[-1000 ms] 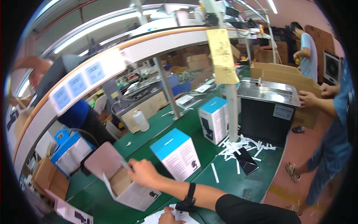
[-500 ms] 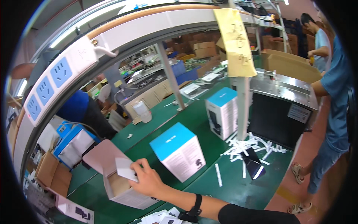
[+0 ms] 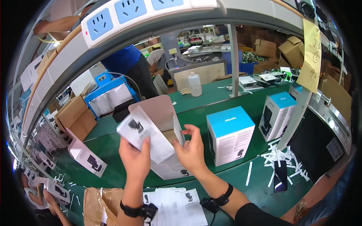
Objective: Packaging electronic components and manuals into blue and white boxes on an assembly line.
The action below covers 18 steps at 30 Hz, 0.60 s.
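Observation:
My left hand (image 3: 134,160) grips a white booklet (image 3: 152,145) printed with a picture of a black device, thumb on its face. The booklet is tilted over the front of an open white box (image 3: 169,171), whose pinkish lid flap (image 3: 158,107) stands raised at the back. Brown cardboard shows inside the box; the booklet hides the rest of its opening. At the box's right wall is my right hand (image 3: 192,150), fingers curled and thumb against the upper edge. To its right stands a closed white box with a blue top (image 3: 230,132).
A stack of printed sheets (image 3: 175,209) and crumpled brown paper (image 3: 100,205) lie at the near edge. Paper strips (image 3: 281,158) surround a phone (image 3: 280,176) on the right. Another blue-topped box (image 3: 277,116) stands by a post. At left, a co-worker's hand (image 3: 49,197) touches a box.
The view has swung left. My left hand has come in, holding the booklet. My right hand, which held a white card over the open box, is now at the box's right wall.

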Motion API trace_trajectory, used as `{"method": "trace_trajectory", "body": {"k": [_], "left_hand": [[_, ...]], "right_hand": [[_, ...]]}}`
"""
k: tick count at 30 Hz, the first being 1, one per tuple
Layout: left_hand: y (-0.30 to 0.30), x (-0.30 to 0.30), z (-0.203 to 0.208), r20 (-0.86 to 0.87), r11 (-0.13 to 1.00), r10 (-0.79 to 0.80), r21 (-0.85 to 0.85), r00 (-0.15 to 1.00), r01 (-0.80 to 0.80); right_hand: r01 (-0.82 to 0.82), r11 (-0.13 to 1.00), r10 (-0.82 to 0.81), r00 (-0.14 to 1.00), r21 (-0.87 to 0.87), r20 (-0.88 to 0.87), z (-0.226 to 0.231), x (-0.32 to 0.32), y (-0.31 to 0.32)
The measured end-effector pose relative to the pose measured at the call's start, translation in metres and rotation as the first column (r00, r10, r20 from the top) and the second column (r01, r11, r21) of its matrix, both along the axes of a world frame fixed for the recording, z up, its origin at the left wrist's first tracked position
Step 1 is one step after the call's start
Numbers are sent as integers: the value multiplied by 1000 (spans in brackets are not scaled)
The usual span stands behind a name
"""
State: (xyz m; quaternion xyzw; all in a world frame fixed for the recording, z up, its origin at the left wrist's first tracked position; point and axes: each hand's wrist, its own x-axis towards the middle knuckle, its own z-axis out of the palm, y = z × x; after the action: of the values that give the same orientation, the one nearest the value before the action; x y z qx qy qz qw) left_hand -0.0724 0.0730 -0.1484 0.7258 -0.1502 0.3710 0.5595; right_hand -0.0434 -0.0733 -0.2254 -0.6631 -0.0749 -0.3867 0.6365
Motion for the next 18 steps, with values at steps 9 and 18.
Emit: {"method": "trace_trajectory", "body": {"k": [9, 18], "left_hand": [[19, 36, -6, 302, 755, 431, 395, 850, -523], [26, 27, -35, 117, 849, 376, 355, 919, -393]], "right_hand": [[-10, 991, 2, 998, -136, -58, -4, -8, -8], [32, 977, -35, 999, -209, -12, 0, -1, -14]]}}
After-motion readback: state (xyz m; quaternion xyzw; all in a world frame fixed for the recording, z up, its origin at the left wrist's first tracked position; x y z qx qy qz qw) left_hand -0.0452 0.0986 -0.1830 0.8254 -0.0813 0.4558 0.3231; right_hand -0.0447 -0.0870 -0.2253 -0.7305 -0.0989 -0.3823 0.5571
